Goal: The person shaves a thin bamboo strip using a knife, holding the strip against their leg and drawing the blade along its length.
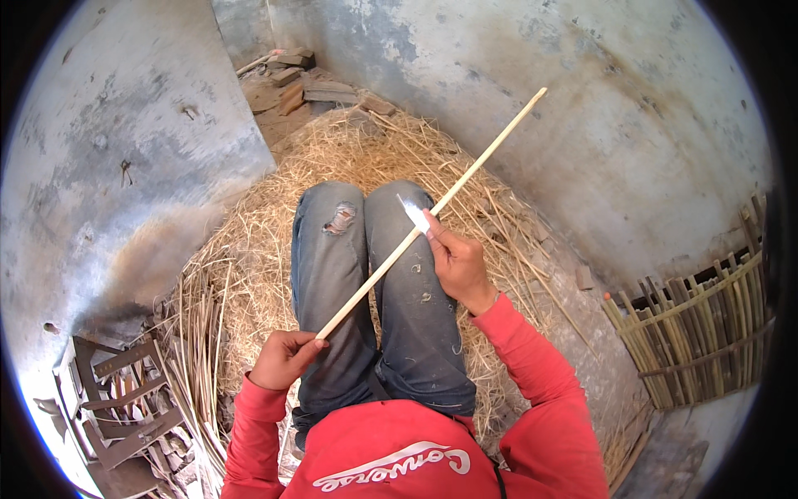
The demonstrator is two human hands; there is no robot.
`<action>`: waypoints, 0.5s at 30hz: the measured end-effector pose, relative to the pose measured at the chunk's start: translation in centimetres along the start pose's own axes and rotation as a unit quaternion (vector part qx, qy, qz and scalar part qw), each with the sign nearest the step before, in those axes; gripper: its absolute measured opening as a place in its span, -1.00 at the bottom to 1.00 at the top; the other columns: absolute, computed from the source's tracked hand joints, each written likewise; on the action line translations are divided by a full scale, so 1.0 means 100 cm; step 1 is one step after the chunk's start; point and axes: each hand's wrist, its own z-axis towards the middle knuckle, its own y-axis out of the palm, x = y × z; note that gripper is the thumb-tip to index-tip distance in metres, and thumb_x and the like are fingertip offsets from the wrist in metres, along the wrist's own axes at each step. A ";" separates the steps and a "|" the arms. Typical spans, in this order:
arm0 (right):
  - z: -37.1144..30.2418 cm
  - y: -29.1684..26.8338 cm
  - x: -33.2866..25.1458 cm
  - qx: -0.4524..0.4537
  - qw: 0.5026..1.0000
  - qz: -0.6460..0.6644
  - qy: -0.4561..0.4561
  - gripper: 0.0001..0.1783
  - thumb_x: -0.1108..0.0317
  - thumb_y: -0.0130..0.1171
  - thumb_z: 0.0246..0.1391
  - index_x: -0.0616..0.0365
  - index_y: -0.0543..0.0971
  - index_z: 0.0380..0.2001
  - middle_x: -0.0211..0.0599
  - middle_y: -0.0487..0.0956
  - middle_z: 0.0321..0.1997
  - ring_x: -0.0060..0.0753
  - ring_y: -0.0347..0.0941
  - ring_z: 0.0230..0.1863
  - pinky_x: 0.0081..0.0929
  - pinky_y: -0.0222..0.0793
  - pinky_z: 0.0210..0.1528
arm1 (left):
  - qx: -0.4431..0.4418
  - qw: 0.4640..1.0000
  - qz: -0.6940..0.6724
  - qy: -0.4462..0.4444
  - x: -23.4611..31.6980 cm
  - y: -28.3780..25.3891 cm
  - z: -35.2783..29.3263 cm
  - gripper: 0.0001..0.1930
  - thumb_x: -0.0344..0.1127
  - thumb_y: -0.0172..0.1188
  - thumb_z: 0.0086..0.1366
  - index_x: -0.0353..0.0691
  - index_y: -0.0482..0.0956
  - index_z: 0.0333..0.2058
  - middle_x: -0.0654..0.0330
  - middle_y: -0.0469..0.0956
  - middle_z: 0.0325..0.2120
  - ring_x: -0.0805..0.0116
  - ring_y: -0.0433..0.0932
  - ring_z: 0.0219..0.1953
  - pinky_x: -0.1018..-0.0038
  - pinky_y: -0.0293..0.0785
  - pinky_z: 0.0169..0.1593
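Note:
A long pale bamboo strip [490, 150] slants across my knees, its far end up and to the right. My left hand [284, 358] is closed on the near end, thumb on top. Farther along, my right hand [460, 264] grips what looks like a small knife [418, 218] against the strip. Glare washes out its bright blade, and a thin tip points to the far left; my fingers hide the handle. Under the strip are my legs in worn jeans [332, 266], torn at the left knee.
Shavings and straw [258, 258] cover the floor around my legs. Thin strips [195, 349] lie at the left beside a broken dark frame [125, 403]. A slatted bamboo basket [698, 328] stands at the right wall [657, 141]. Bricks and wood pieces [320, 87] are piled at the back.

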 end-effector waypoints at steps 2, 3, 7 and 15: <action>0.005 -0.005 -0.011 -0.032 0.999 -0.021 0.020 -0.58 0.39 0.12 0.33 0.06 0.56 0.24 0.00 0.48 -0.65 -0.33 0.34 -0.75 -0.29 0.22 -0.65 | -0.017 0.999 -0.022 -0.030 0.000 -0.004 -0.001 -0.75 -0.28 0.20 0.46 -0.38 0.72 -0.20 0.44 0.32 -0.72 0.69 0.18 -0.71 0.61 0.03 -0.61; 0.012 -0.013 -0.010 -0.063 0.993 -0.062 0.079 -0.57 0.39 0.14 0.31 0.06 0.57 0.23 0.04 0.51 -0.62 -0.27 0.38 -0.73 -0.28 0.26 -0.63 | -0.017 0.999 -0.022 -0.031 0.001 -0.004 -0.001 -0.75 -0.28 0.20 0.46 -0.38 0.72 -0.20 0.44 0.32 -0.72 0.69 0.18 -0.71 0.61 0.03 -0.61; 0.010 -0.011 -0.003 -0.014 0.994 -0.070 0.085 -0.59 0.36 0.11 0.34 0.01 0.58 0.22 0.04 0.53 -0.58 -0.16 0.41 -0.70 -0.24 0.32 -0.55 | -0.036 0.996 -0.058 -0.054 0.008 -0.004 -0.002 -0.74 -0.27 0.20 0.47 -0.37 0.73 -0.21 0.45 0.32 -0.72 0.68 0.18 -0.70 0.61 0.04 -0.60; 0.018 -0.020 0.000 -0.060 0.993 -0.030 0.098 -0.64 0.32 0.11 0.36 0.02 0.63 0.16 0.11 0.49 -0.59 -0.21 0.36 -0.72 -0.26 0.26 -0.59 | -0.047 0.993 -0.078 -0.075 0.010 -0.005 0.000 -0.74 -0.25 0.21 0.47 -0.36 0.73 -0.19 0.44 0.34 -0.72 0.69 0.19 -0.69 0.60 0.05 -0.60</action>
